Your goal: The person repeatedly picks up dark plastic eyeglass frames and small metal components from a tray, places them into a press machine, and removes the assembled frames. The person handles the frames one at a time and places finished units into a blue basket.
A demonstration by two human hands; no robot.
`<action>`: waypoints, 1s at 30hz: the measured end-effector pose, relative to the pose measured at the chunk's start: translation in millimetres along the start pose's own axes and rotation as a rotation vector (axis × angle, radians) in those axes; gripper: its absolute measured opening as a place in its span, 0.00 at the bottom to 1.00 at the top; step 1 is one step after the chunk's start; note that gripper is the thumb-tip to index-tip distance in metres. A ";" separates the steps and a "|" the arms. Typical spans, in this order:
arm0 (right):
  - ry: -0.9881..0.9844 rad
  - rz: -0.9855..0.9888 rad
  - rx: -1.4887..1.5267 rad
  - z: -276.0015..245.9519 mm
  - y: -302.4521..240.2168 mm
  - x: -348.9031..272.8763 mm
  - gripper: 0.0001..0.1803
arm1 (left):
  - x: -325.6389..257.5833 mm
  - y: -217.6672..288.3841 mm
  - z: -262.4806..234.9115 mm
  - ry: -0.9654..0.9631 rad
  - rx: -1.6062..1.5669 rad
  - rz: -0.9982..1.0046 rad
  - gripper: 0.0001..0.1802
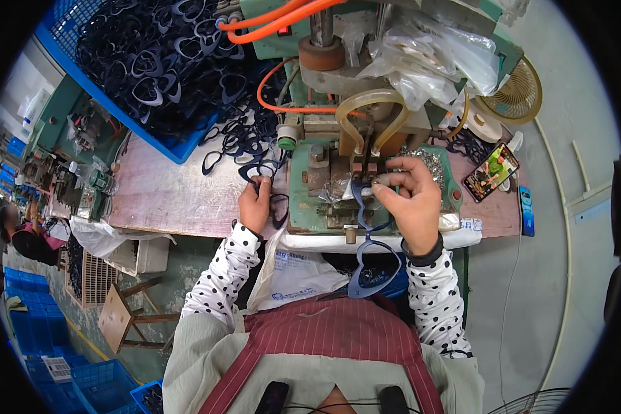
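Observation:
My right hand (415, 201) is at the front of a green bench machine (303, 207), thumb and fingertips pinched at the upper end of a blue spectacle frame (355, 290). That frame hangs down past the machine's front edge, its lower rim in front of my apron. The upper rim is partly hidden by the machine's clamp and my fingers. To the left, my left hand (255, 207) pinches a dark spectacle frame (247, 172) at the edge of a loose pile on the bench. Two yellowish hoses (393, 127) curve down to the machine head just above my right hand.
A blue crate (93, 96) full of dark spectacle frames stands at the far left of the bench (159, 190). A phone (491, 171) with a lit screen lies to the right. Plastic bags (435, 55) hang over the machine. A wooden stool (117, 317) stands on the left floor.

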State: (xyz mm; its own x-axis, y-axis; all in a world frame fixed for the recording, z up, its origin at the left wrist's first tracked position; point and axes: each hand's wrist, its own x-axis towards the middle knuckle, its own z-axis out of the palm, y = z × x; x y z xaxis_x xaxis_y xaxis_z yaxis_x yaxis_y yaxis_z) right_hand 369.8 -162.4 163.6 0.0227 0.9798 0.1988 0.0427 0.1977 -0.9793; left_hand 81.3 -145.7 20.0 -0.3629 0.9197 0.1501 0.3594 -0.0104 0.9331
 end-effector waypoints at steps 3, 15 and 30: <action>-0.013 0.034 -0.026 4.4 -6.8 3.3 0.22 | -1.0 38.8 -2.6 0.012 -0.157 0.019 0.08; 0.069 -0.045 -0.017 15.1 1.4 8.4 0.26 | -53.5 168.2 15.0 -0.377 0.121 1.409 0.18; 0.109 -0.314 -1.215 -97.7 95.5 8.4 0.15 | -55.5 156.9 46.9 -0.478 -0.010 1.357 0.23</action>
State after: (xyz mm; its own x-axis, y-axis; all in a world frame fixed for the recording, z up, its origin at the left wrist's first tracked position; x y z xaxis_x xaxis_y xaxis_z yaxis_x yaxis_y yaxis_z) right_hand 471.6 -138.3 75.4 -0.0757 0.8767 0.4751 0.9493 0.2091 -0.2346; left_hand 198.2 -179.9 142.8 0.5669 0.2383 0.7886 0.1803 -0.9699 0.1634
